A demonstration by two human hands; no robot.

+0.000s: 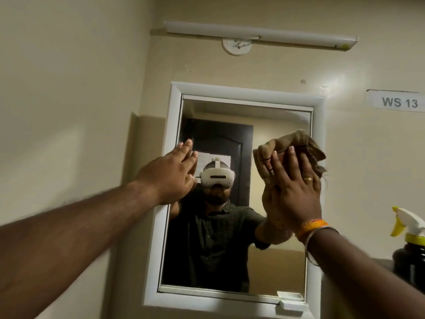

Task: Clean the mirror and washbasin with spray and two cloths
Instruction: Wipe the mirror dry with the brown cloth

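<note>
currently the right hand (pixel 292 187) presses a brown cloth (pixel 296 146) flat against the mirror (pixel 230 261), on the upper right part of the glass. fingers straight and slightly spread, palm on the cloth; cloth bunches out above and to the right of the fingertips. a gold ring sits on one finger, and an orange band (pixel 312 226) plus a thin bangle sit at the wrist.

left hand (pixel 174 171) is laid flat on the left edge of the mirror, over the white frame (pixel 177 107) and the glass, fingers straight and close together, holding nothing.

mirror hangs on a beige wall, in a white frame with a small white latch (pixel 291 300) at the lower right corner. reflection shows the person with a white headset and dark shirt, and a dark door behind.

spray bottle (pixel 411 245) stands at the far right edge, dark body, yellow collar, white and yellow trigger head, well apart from both hands. washbasin and second cloth are out of view.

above the mirror: a white tube light (pixel 259 33) and a round ceiling-rose style fitting (pixel 236 46). a paper label (pixel 397 101) reading "ws 13" is stuck on the wall to the upper right.
</note>
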